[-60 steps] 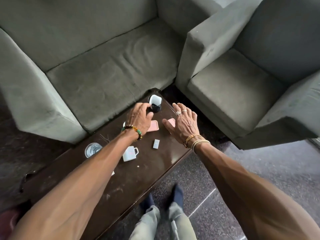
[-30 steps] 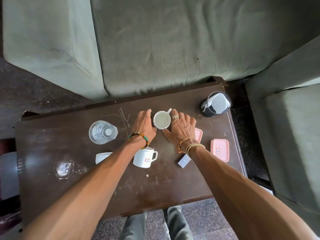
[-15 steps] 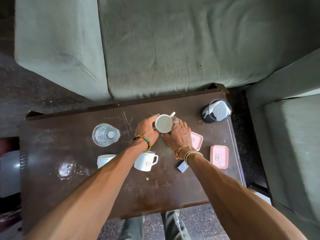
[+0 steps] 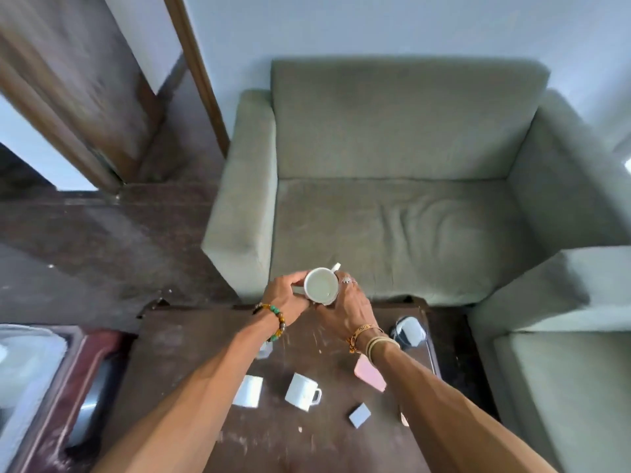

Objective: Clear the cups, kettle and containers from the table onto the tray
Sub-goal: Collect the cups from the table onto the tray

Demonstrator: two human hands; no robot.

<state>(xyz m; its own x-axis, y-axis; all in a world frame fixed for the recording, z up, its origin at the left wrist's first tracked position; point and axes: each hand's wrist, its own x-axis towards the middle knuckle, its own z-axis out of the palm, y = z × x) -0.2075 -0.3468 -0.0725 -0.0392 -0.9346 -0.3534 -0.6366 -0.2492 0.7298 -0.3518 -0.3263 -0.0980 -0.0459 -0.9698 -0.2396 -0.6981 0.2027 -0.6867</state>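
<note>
Cup (image 4: 321, 286) lifted above scratched dark wooden counter (image 4: 191, 349).
Left hand (image 4: 285, 297) and right hand (image 4: 345, 307) clasp the round, glossy white cup from both sides; two cylindrical white mugs (image 4: 302, 391) stand below.

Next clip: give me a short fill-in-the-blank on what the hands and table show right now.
1. The white cup is held by ____ hands.
2. The number of white cups standing on the table is ____.
3. The beaded bracelet is on the ____ wrist.
4. The pink container lies partly under the ____ forearm.

Missing words: both; two; left; right
</note>
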